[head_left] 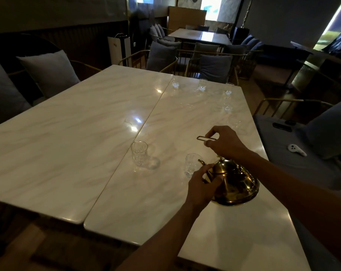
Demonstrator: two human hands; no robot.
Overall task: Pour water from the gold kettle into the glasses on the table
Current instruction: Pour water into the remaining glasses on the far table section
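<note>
The gold kettle (237,183) hangs tilted over the near right part of the marble table (68,145). My right hand (224,141) is shut on its thin wire handle. My left hand (202,182) presses against the kettle's side by the spout. The spout points at a clear glass (190,165) just left of the kettle. A second glass (139,153) stands further left. Three glasses (175,82) (202,85) (228,89) line the far edge, and others (227,107) stand faintly visible along the right side.
Two marble tabletops meet at a seam running down the middle. Cushioned chairs (214,67) ring the table. A bench on the right holds a white controller (296,149) and a dark object (282,127). Another table with chairs (199,36) stands behind.
</note>
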